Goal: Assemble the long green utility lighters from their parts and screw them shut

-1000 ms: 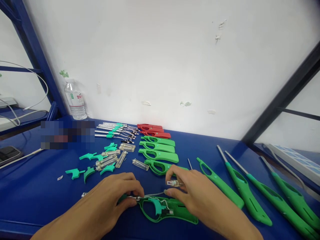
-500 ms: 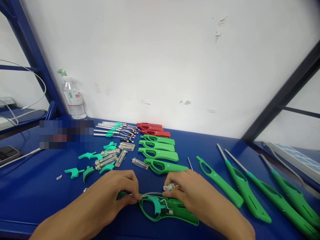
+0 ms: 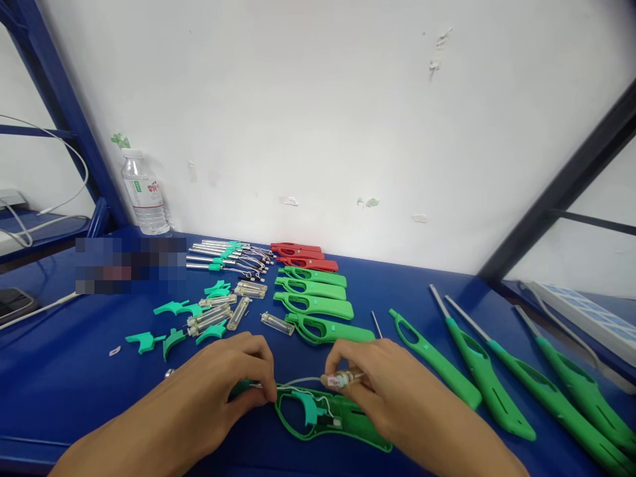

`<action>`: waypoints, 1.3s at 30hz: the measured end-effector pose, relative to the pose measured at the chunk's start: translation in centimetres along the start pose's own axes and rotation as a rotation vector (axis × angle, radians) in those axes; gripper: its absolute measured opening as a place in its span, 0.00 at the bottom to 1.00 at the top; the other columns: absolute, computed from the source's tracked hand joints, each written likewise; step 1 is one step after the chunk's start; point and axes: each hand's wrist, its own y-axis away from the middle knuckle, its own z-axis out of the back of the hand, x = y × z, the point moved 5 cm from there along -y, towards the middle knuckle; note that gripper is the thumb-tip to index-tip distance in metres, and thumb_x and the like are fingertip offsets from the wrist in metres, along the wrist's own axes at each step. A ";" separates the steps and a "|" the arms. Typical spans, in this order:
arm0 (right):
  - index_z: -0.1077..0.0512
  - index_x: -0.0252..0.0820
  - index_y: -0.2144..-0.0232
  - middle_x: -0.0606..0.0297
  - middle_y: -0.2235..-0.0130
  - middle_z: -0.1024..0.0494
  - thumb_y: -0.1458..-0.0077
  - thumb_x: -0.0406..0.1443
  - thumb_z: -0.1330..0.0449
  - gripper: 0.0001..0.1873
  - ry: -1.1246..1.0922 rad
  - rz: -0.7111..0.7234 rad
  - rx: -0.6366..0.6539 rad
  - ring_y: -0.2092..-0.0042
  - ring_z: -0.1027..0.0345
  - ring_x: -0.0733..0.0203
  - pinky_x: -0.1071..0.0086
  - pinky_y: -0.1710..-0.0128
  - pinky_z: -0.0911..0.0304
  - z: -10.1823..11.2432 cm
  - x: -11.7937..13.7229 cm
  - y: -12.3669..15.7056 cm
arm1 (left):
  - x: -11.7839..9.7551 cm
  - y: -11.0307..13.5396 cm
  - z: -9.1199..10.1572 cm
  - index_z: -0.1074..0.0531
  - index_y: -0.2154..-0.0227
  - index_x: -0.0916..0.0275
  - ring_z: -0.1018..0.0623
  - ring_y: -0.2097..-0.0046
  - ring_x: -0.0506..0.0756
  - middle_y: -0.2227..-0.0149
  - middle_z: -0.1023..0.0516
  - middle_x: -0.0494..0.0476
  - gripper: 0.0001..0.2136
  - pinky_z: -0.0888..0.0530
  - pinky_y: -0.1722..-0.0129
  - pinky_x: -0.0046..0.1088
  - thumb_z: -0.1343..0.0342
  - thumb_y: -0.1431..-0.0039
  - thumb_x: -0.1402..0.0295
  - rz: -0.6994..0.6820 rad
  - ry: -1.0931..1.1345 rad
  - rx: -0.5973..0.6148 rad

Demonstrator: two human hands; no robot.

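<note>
An opened green lighter shell half (image 3: 365, 419) lies on the table between my hands, its hollow side up. Inside it sit a teal trigger (image 3: 309, 407), white wires and a small dark igniter part (image 3: 328, 420). My left hand (image 3: 243, 371) is closed in a pinch at the narrow front end of the shell, where a thin metal rod shows beside the fingers. Just over the shell's rear half, my right hand (image 3: 370, 381) grips a clear fuel tank (image 3: 342, 378). A thin translucent tube (image 3: 303, 380) runs from the tank towards my left fingertips.
Behind my hands lie clear fuel tanks (image 3: 277, 323), teal triggers (image 3: 144, 341), metal nozzles with wires (image 3: 216, 260), green shells (image 3: 318, 306) and red shells (image 3: 308, 264). Long-nozzled green lighters (image 3: 497, 391) lie at the right. A water bottle (image 3: 146, 199) stands by the wall.
My right hand has tilted and lifted the fuel tank slightly, baring more of it. My left hand keeps its pinch at the shell's front end. The view has shifted a little.
</note>
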 end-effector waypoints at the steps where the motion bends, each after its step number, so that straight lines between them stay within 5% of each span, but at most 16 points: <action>1: 0.23 0.50 0.61 0.76 0.71 0.27 0.29 0.26 0.41 0.13 -0.003 0.002 0.002 0.72 0.40 0.62 0.66 0.69 0.53 0.0 0.1 0.0 | -0.2 0.0 0.0 0.17 0.67 0.53 0.17 0.59 0.54 0.60 0.16 0.49 0.10 0.28 0.59 0.27 0.39 0.32 0.73 0.012 -0.009 -0.013; 7: 0.22 0.50 0.58 0.75 0.67 0.21 0.30 0.26 0.40 0.12 -0.042 0.085 -0.023 0.68 0.35 0.62 0.67 0.66 0.49 -0.2 0.7 0.0 | -1.9 -0.6 -1.1 0.16 0.48 0.48 0.15 0.52 0.59 0.52 0.12 0.51 0.10 0.23 0.51 0.31 0.38 0.26 0.66 -0.110 0.059 -0.250; 12: 0.23 0.50 0.58 0.75 0.70 0.24 0.28 0.27 0.41 0.12 -0.035 0.078 -0.008 0.70 0.36 0.61 0.66 0.67 0.49 -0.1 0.7 0.0 | -2.6 -1.4 -2.7 0.13 0.56 0.49 0.16 0.60 0.55 0.62 0.12 0.48 0.13 0.24 0.58 0.28 0.39 0.27 0.75 -0.227 0.092 -0.250; 15: 0.25 0.54 0.51 0.76 0.69 0.25 0.25 0.35 0.38 0.06 -0.078 0.017 -0.001 0.69 0.34 0.58 0.66 0.66 0.47 0.0 0.2 0.3 | -2.4 -1.3 -2.7 0.13 0.54 0.47 0.16 0.60 0.54 0.61 0.12 0.47 0.14 0.24 0.59 0.28 0.39 0.27 0.76 -0.232 0.095 -0.304; 18: 0.31 0.57 0.43 0.74 0.63 0.21 0.23 0.42 0.38 0.10 -0.116 -0.066 0.019 0.62 0.28 0.54 0.65 0.62 0.43 -0.2 -0.8 1.0 | -2.4 -1.2 -2.4 0.13 0.52 0.49 0.16 0.60 0.54 0.61 0.12 0.48 0.14 0.24 0.60 0.27 0.38 0.28 0.76 -0.217 0.095 -0.351; 21: 0.33 0.54 0.50 0.72 0.60 0.21 0.19 0.40 0.46 0.02 -0.118 -0.056 0.005 0.56 0.26 0.53 0.62 0.57 0.41 -0.2 -1.7 1.4 | -3.1 -1.3 -2.2 0.12 0.54 0.52 0.15 0.61 0.54 0.62 0.12 0.49 0.12 0.22 0.60 0.26 0.38 0.28 0.77 -0.242 0.080 -0.346; 26: 0.28 0.50 0.60 0.74 0.61 0.18 0.19 0.40 0.42 0.11 -0.067 0.016 0.007 0.57 0.25 0.55 0.63 0.58 0.42 0.2 -1.6 1.1 | -3.9 -1.4 -1.8 0.13 0.57 0.55 0.15 0.62 0.53 0.63 0.12 0.50 0.11 0.21 0.61 0.24 0.38 0.28 0.77 -0.267 0.062 -0.379; 31: 0.19 0.52 0.60 0.77 0.60 0.13 0.22 0.38 0.36 0.09 -0.036 0.017 0.002 0.57 0.22 0.57 0.64 0.57 0.41 0.5 -0.8 0.9 | -4.1 -1.2 -1.8 0.14 0.57 0.56 0.16 0.62 0.52 0.64 0.13 0.48 0.11 0.21 0.61 0.22 0.37 0.29 0.79 -0.291 0.038 -0.390; 39: 0.19 0.52 0.60 0.76 0.60 0.13 0.22 0.41 0.37 0.10 -0.052 0.016 0.022 0.59 0.23 0.57 0.64 0.60 0.43 0.4 -0.9 0.7 | -3.9 -1.2 -1.9 0.16 0.57 0.55 0.16 0.62 0.51 0.63 0.14 0.47 0.10 0.22 0.61 0.21 0.40 0.25 0.77 -0.333 0.004 -0.394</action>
